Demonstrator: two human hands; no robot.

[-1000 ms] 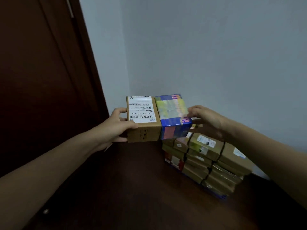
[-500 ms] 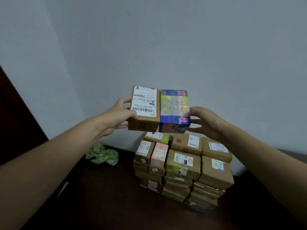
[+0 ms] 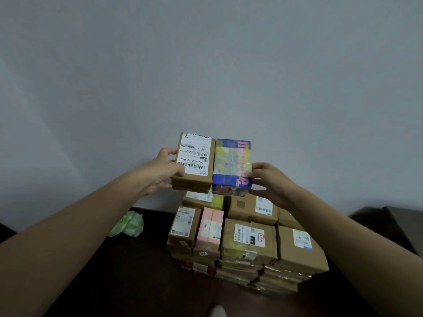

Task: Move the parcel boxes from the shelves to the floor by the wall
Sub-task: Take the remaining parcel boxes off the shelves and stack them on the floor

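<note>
From the head view, two parcels were held up together in the air, pressed side by side with their long edges touching. The left hand gripped the brown parcel box by its left side, thumb laid on the near corner of the white shipping label and fingers curled round the far left edge. The right hand held the blue box by its right side, its curled fingers hooked at that edge and its thumb under the lower right corner. Neither hand gripped anything else.

The pair hung in front of the pale wall and above the rear row of the stack of parcel boxes – whether their lower edges touched the boxes beneath could not be told. That stack stood on the dark floor, its back against the foot of the wall, several layers high, with a pink box in the front row, second from the left.

A stretch of floor showed left of the stack, reaching to a crumpled green wad near the skirting. On the right, a dark cabinet stood apart from the stack's right edge – a strip of floor lay between them. A pale shoe tip showed at the bottom edge of the view, just short of the stack's front.
</note>
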